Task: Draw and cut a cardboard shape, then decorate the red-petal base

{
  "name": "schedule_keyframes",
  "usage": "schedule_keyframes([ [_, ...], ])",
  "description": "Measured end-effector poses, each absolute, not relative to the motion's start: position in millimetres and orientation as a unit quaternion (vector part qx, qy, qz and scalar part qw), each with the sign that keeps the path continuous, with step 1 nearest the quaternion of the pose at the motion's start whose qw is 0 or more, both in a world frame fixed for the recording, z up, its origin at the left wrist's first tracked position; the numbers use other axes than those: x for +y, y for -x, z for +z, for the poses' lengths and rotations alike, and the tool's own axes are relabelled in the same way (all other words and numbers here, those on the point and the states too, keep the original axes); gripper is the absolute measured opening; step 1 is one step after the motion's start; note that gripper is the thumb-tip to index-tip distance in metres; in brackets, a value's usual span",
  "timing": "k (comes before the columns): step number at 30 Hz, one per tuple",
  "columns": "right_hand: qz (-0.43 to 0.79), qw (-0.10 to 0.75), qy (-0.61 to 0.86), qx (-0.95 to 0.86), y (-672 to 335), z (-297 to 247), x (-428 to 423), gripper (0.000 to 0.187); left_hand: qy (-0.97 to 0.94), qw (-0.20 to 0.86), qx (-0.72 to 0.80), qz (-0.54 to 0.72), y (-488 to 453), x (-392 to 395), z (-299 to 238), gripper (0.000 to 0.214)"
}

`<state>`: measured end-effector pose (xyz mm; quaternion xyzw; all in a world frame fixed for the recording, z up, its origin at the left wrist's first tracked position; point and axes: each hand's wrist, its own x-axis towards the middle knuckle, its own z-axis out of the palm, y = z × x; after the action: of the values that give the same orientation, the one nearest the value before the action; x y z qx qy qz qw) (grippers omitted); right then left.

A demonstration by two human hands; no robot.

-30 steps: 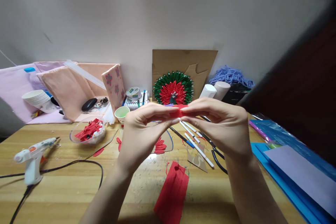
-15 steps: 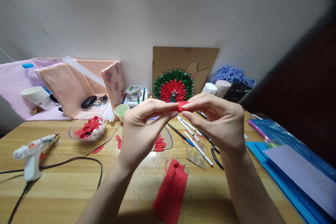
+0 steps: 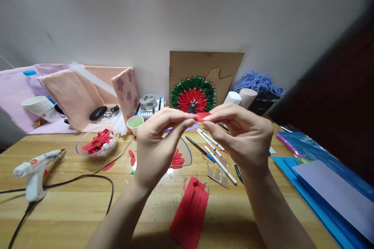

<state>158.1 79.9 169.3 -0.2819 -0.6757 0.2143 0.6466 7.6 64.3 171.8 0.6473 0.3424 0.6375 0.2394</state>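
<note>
Between the fingertips of both hands is a small piece of red crepe paper (image 3: 203,116), raised above the table. My left hand (image 3: 159,140) pinches its left end with thumb and forefinger. On the other side, my right hand (image 3: 244,136) pinches the right end the same way. Below them a strip of red crepe paper (image 3: 189,212) lies on the wood. Behind my left hand, partly hidden, is a cardboard piece (image 3: 187,151) with red petals (image 3: 177,160) on it. A peacock picture in red and green (image 3: 193,95) leans on the wall behind the hands.
A hot glue gun (image 3: 36,175) stands at the left, its black cord (image 3: 84,176) curving over the table. Near it is a clear bowl (image 3: 80,149) of red scraps. White markers (image 3: 219,163) lie right of centre. Blue sheets (image 3: 304,198) lie at the right edge.
The red piece now looks flatter between my fingertips. My left thumb has shifted slightly up and left, and both hands stay close together in nearly the same place.
</note>
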Motion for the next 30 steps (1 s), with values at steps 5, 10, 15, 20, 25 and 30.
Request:
schedule_keyframes([
  [5,0.210,0.647,0.283,-0.677,-156.4,168.9,80.1,0.003,-0.656,0.231,0.333,0.637,-8.8,64.0,171.2,0.010],
  [10,0.174,0.630,0.304,-0.693,-159.2,170.0,78.0,0.003,-0.651,0.194,0.341,0.650,-9.8,63.5,169.9,0.009],
  [15,0.189,0.643,0.294,-0.681,-159.1,169.1,78.1,0.006,-0.650,0.185,0.352,0.648,-8.5,62.7,168.8,0.012],
  [20,0.200,0.656,0.307,-0.660,-157.5,167.5,78.5,0.003,-0.646,0.186,0.348,0.653,-7.7,62.3,168.7,0.011],
  [25,0.209,0.659,0.306,-0.655,-156.9,168.5,76.3,0.004,-0.628,0.225,0.332,0.667,-8.8,62.1,170.6,0.011],
  [30,0.210,0.673,0.297,-0.645,-155.2,166.1,76.3,0.008,-0.618,0.256,0.325,0.669,-10.5,61.2,172.1,0.014],
])
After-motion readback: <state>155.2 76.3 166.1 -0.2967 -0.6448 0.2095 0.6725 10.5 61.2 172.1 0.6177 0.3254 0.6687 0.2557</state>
